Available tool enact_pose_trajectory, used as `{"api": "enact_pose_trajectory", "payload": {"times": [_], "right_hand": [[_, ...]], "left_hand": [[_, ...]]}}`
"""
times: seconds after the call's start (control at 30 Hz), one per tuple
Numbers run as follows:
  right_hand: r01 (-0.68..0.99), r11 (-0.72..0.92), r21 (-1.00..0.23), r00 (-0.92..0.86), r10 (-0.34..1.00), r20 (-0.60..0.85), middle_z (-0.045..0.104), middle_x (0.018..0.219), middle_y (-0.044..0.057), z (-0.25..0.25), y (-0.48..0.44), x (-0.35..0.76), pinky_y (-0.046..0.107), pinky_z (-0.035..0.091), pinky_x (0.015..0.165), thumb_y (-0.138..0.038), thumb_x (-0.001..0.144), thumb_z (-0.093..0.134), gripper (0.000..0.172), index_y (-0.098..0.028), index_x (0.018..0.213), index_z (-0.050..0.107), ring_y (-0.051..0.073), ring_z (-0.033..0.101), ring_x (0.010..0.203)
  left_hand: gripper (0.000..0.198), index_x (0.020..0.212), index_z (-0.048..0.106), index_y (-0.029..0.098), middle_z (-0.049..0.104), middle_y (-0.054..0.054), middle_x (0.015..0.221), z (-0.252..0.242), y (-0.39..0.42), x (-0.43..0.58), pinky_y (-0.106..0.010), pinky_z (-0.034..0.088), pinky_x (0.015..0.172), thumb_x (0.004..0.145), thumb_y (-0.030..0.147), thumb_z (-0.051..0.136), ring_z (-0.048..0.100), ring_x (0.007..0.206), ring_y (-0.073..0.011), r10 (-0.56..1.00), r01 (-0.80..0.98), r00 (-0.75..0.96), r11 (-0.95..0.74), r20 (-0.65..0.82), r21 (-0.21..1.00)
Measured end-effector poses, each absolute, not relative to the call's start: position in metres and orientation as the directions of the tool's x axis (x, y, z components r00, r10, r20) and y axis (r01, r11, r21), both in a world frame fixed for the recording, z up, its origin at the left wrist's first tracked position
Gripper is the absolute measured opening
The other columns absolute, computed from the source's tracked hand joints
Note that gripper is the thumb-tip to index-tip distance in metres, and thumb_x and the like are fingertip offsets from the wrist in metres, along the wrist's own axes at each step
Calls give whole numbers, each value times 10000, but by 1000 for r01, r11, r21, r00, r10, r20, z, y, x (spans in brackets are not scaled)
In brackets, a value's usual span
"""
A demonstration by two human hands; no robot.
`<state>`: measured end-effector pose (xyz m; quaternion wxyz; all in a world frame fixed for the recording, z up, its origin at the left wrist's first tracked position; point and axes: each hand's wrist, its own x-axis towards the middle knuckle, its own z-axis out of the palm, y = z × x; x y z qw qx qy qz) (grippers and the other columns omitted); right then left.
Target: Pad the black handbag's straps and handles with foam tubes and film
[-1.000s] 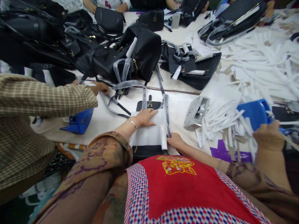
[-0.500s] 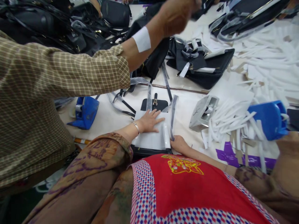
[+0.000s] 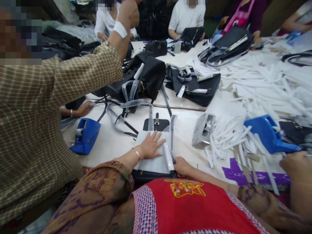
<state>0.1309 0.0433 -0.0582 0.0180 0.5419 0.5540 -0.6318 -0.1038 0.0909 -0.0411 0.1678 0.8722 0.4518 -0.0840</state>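
Note:
My left hand (image 3: 151, 146) lies flat with fingers spread on a white sheet (image 3: 148, 165). That sheet covers most of a black bag (image 3: 151, 175) at the table's near edge. Above the sheet, the bag's dark flap with a buckle (image 3: 157, 122) shows. My right hand (image 3: 182, 166) is closed at the bag's right side, on the lower end of a plastic-wrapped strap (image 3: 173, 136); its fingertips are partly hidden. Between my hands, a white-wrapped strip (image 3: 168, 157) runs along the sheet's right edge.
Blue tape dispensers (image 3: 87, 136) (image 3: 264, 133) stand left and right, with a grey metal dispenser (image 3: 203, 131) nearer. White strips (image 3: 226, 133) lie heaped at right. Black bags (image 3: 148, 76) fill the table beyond. A co-worker's checked sleeve (image 3: 85, 73) reaches across at left; another person's hand (image 3: 296, 162) is at right.
The view has tilted up, showing more of the table's far side and people there. The co-worker's raised arm has shifted left in view. My hands keep their places on the bag.

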Motion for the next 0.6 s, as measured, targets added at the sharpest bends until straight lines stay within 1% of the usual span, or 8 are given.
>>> {"api": "enact_pose_trajectory", "payload": {"times": [0.07, 0.13, 0.23, 0.3, 0.4, 0.47, 0.53, 0.6], "right_hand": [[603, -392, -694, -404, 600, -690, 551, 422, 0, -56, 48, 134, 255, 365, 436, -208, 693, 650, 154, -216, 565, 565, 160, 556, 423], [576, -393, -717, -372, 655, -658, 576, 464, -9, -49, 59, 141, 236, 371, 422, -202, 678, 646, 92, -196, 620, 576, 141, 545, 405], [488, -395, -778, -297, 764, -573, 645, 614, 2, -27, 87, 154, 209, 379, 414, -272, 738, 604, 115, -163, 759, 576, 97, 523, 401], [408, -392, -825, -270, 811, -519, 664, 689, 18, -4, 106, 163, 201, 367, 401, -350, 806, 540, 194, -158, 821, 563, 79, 509, 398], [267, -403, -875, -302, 827, -473, 645, 672, 4, 32, 126, 172, 197, 323, 362, -472, 857, 464, 319, -166, 890, 550, 75, 486, 368], [87, -463, -882, -369, 807, -461, 627, 630, -12, 52, 132, 176, 191, 300, 343, -527, 840, 503, 368, -166, 899, 548, 74, 474, 344], [-108, -523, -845, -442, 787, -430, 627, 600, -13, 69, 132, 179, 184, 292, 327, -541, 796, 601, 394, -157, 876, 556, 75, 475, 325], [-220, -539, -813, -495, 780, -383, 643, 590, 0, 83, 129, 183, 176, 292, 313, -525, 769, 668, 404, -144, 861, 570, 84, 494, 319]], "left_hand": [[834, 1496, 245, 262, 114, -166, 1600, -44, 83, -98, -650, 100, 1111, 812, 641, 532, 68, 1453, -418, 788, 843, 538, -504, -299, 189], [829, 1493, 253, 265, 107, -159, 1603, -45, 78, -96, -656, 89, 1114, 808, 621, 556, 58, 1456, -413, 804, 856, 517, -476, -294, 203], [818, 1442, 366, 300, 164, -132, 1598, -40, 83, -98, -661, 111, 1117, 731, 542, 690, 116, 1449, -413, 812, 851, 503, -405, -295, 336], [704, 1349, 499, 296, 296, -112, 1557, -31, 94, -99, -613, 171, 1133, 703, 434, 742, 229, 1425, -383, 836, 839, 471, -328, -280, 433], [420, 1229, 605, 206, 558, -129, 1352, -15, 114, -92, -467, 348, 1090, 844, 374, 592, 488, 1266, -293, 898, 836, 383, -237, -217, 495], [389, 1174, 633, 170, 679, -109, 1148, -5, 127, -82, -371, 465, 967, 943, 387, 408, 617, 1075, -231, 925, 830, 331, -192, -185, 524], [435, 1101, 665, 177, 723, -67, 1002, 1, 138, -71, -304, 509, 852, 975, 392, 309, 660, 939, -189, 942, 820, 288, -149, -173, 553], [398, 1081, 670, 178, 723, -62, 1008, 2, 147, -65, -287, 500, 848, 965, 373, 343, 655, 948, -185, 959, 829, 231, -107, -162, 549]]}}
